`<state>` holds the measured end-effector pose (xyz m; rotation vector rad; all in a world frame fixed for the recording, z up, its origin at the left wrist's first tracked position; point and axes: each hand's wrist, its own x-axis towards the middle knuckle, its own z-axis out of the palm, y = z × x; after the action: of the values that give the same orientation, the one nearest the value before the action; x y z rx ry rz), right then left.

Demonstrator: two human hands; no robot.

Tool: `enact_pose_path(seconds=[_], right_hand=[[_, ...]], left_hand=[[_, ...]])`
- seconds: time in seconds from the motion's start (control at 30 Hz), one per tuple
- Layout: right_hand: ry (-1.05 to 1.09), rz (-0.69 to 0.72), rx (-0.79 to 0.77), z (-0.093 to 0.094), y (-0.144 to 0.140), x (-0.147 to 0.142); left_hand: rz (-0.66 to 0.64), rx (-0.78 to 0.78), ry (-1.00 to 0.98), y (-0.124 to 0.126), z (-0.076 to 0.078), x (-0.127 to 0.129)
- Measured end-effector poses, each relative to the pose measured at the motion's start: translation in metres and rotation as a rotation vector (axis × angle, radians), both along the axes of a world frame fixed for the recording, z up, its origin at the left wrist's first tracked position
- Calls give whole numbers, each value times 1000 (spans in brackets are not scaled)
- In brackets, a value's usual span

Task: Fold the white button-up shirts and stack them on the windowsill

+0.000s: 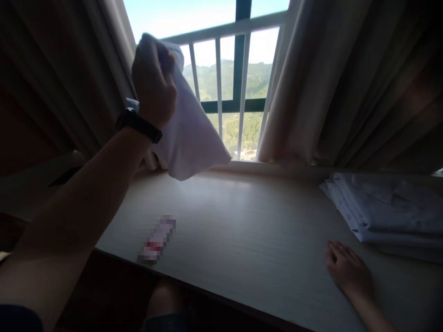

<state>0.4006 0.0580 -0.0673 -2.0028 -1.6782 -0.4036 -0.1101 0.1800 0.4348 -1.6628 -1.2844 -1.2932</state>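
Raised in front of the window, my left hand (152, 76) is closed around the upper part of a white cloth (194, 133). The cloth hangs down to the right, its lower corners above the table. A dark band circles my left wrist. My right hand (349, 269) lies on the table top at the right with its fingers stretched forward, holding nothing. Just beyond it is a stack of folded white cloths (391, 207), apart from the fingers.
A pale table (242, 221) runs below the window (238, 83), which has white bars. A blurred-out, narrow pale object with a red patch (157, 240) lies near the front edge. Curtains (311, 83) hang on both sides. My knee shows under the table.
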Motion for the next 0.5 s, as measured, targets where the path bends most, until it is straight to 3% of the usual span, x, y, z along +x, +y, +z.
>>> enact_pose_path(seconds=[0.1, 0.17, 0.27, 0.33, 0.43, 0.5], right_hand=[[5, 8, -67, 8, -1, -3], [20, 16, -62, 19, -3, -5], [73, 113, 51, 47, -14, -15], [161, 163, 181, 80, -32, -32], [338, 168, 498, 151, -78, -83], [354, 353, 661, 205, -113, -130]], left_hand=[[-69, -96, 175, -35, 35, 68], [-86, -219, 279, -56, 44, 100], [-82, -268, 209, -76, 45, 130], [-86, -294, 161, -83, 42, 142], [-166, -313, 193, -88, 34, 163], [-251, -284, 204, -93, 31, 180]])
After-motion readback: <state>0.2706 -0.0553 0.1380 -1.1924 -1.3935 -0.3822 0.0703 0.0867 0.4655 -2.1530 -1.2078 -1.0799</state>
